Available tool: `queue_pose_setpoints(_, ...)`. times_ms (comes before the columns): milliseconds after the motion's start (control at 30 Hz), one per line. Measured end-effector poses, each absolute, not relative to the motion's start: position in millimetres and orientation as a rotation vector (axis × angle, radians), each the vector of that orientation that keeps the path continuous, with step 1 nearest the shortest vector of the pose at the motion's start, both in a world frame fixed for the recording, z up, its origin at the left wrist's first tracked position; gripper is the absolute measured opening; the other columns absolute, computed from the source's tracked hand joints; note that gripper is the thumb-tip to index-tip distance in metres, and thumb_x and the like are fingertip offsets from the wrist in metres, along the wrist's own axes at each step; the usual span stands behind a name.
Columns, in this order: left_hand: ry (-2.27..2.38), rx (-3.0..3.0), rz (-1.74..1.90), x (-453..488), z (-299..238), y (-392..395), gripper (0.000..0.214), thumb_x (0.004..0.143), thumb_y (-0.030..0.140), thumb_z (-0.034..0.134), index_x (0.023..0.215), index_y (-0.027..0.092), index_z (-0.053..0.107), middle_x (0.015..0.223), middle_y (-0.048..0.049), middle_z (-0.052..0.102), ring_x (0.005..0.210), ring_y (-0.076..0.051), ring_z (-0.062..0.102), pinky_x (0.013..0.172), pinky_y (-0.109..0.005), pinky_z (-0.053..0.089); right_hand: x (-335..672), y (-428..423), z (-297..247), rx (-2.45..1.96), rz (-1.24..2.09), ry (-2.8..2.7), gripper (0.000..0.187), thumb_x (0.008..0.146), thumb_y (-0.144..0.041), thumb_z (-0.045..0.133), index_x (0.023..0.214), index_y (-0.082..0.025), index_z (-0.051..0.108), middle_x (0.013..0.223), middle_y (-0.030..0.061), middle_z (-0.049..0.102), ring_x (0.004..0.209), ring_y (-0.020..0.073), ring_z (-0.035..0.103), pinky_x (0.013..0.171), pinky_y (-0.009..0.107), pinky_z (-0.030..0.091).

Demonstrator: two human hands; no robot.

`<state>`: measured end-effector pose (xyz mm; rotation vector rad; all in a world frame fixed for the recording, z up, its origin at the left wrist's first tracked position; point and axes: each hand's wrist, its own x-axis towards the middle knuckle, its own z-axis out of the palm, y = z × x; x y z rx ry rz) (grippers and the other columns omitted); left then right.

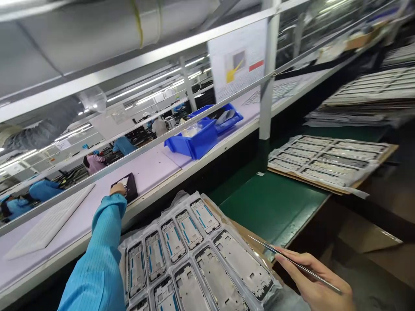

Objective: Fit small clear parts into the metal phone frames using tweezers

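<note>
While blue bins (191, 140) stand beyond, the hand (118, 188) touches something dark (131, 192).

blue plastic bins (191, 140) | green conveyor belt (272, 207) | wrapped trays on cardboard (324, 162) | posted sheet (238, 60)

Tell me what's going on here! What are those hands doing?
A person in blue sleeves is working at a long bench. The left hand touches a dark flat case on the pale bench top. The right hand holds long metal tweezers beside a plastic tray of phone frames.
</note>
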<state>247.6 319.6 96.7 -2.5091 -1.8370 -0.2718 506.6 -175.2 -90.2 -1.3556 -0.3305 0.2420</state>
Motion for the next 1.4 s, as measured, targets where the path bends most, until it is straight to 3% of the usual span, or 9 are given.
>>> queue_pose_setpoints(167, -2.029, -2.328, -0.365, 263.9, 120.8, 304.8, 0.019, 0.080, 0.021, 0.075, 0.072, 0.015, 0.059, 0.088, -0.0175, 0.073, 0.099, -0.033, 0.071, 0.083, -0.042, 0.054, 524.8, -199.0, -91.8, -1.348, 0.169, -0.287, 0.025, 0.055, -0.045, 0.090, 0.062, -0.024, 0.079, 0.081, 0.0082, 0.082, 0.074, 0.0281, 0.079, 0.074, 0.026, 0.067)
queue_pose_setpoints(333, -2.091, -2.292, -0.721, 261.5, 143.6, 289.0, 0.021, 0.076, 0.017, 0.067, 0.062, 0.019, 0.052, 0.071, -0.0098, 0.068, 0.106, -0.036, 0.067, 0.091, -0.044, 0.050, 534.7, -209.4, -100.3, -1.371, 0.136, -0.306, 0.023, 0.059, -0.045, 0.087, 0.067, -0.024, 0.081, 0.084, 0.0078, 0.082, 0.076, 0.0278, 0.080, 0.075, 0.025, 0.066)
queue_pose_setpoints(467, -2.078, -2.365, -1.073, 243.0, 131.2, 243.6, 0.017, 0.076, 0.034, 0.066, 0.073, 0.018, 0.061, 0.077, -0.0061, 0.070, 0.089, -0.027, 0.068, 0.081, -0.035, 0.054, 538.4, -197.5, -109.2, -1.388, 0.212, -0.362, 0.024, 0.059, -0.047, 0.086, 0.063, -0.024, 0.080, 0.078, 0.0070, 0.081, 0.073, 0.0276, 0.080, 0.071, 0.023, 0.066)
queue_pose_setpoints(533, -2.087, -2.432, -1.340, 227.8, 104.8, 196.5, 0.032, 0.074, 0.049, 0.068, 0.080, 0.018, 0.066, 0.083, -0.0041, 0.071, 0.076, -0.019, 0.065, 0.073, -0.030, 0.054, 537.4, -183.0, -109.0, -1.397, 0.285, -0.444, 0.023, 0.060, -0.046, 0.086, 0.063, -0.024, 0.080, 0.076, 0.0069, 0.081, 0.070, 0.0272, 0.080, 0.067, 0.023, 0.066)
queue_pose_setpoints(667, -2.060, -2.389, -2.499, 205.3, 44.5, 63.8, 0.050, 0.052, 0.054, 0.091, 0.078, 0.017, 0.069, 0.074, -0.0015, 0.065, 0.065, -0.012, 0.057, 0.063, -0.026, 0.050, 516.9, -145.1, -86.3, -1.293, 0.484, -0.713, 0.017, 0.065, -0.041, 0.087, 0.067, -0.025, 0.080, 0.078, 0.0070, 0.081, 0.069, 0.0268, 0.079, 0.066, 0.025, 0.067)
queue_pose_setpoints(800, -1.994, -2.143, -2.912, 203.0, 29.8, -40.1, 0.037, 0.063, 0.043, 0.094, 0.070, 0.018, 0.067, 0.070, 0.0002, 0.060, 0.063, -0.010, 0.054, 0.061, -0.023, 0.048, 468.5, -107.4, -41.5, -1.001, 0.709, -1.009, 0.012, 0.071, -0.035, 0.088, 0.073, -0.031, 0.077, 0.080, 0.0038, 0.081, 0.074, 0.0273, 0.080, 0.069, 0.032, 0.069)
queue_pose_setpoints(933, -1.847, -1.965, -3.061, 193.4, 40.0, -93.2, 0.030, 0.071, 0.041, 0.090, 0.069, 0.021, 0.068, 0.067, 0.0015, 0.057, 0.061, -0.010, 0.051, 0.059, -0.023, 0.044, 418.6, -84.0, -1.2, -0.665, 0.921, -1.281, 0.007, 0.080, -0.034, 0.083, 0.085, -0.035, 0.078, 0.084, 0.0043, 0.082, 0.074, 0.0270, 0.079, 0.065, 0.035, 0.069)
queue_pose_setpoints(1067, -1.795, -1.815, -3.165, 191.1, 41.1, -124.8, 0.022, 0.073, 0.037, 0.089, 0.071, 0.023, 0.072, 0.066, 0.0019, 0.056, 0.059, -0.009, 0.049, 0.059, -0.023, 0.042, 389.0, -72.2, 17.9, -0.352, 0.996, -1.506, 0.019, 0.081, -0.019, 0.082, 0.091, -0.035, 0.077, 0.088, 0.0020, 0.082, 0.074, 0.0242, 0.080, 0.065, 0.030, 0.068)
queue_pose_setpoints(1400, -1.991, -1.668, -3.166, 201.4, 38.0, -125.8, 0.024, 0.069, 0.039, 0.092, 0.069, 0.022, 0.074, 0.065, 0.0010, 0.056, 0.060, -0.010, 0.052, 0.061, -0.026, 0.044, 387.8, -75.5, 19.8, -0.428, 0.981, -1.544, 0.024, 0.079, -0.010, 0.081, 0.091, -0.031, 0.076, 0.091, 0.0029, 0.082, 0.078, 0.0250, 0.080, 0.068, 0.030, 0.068)
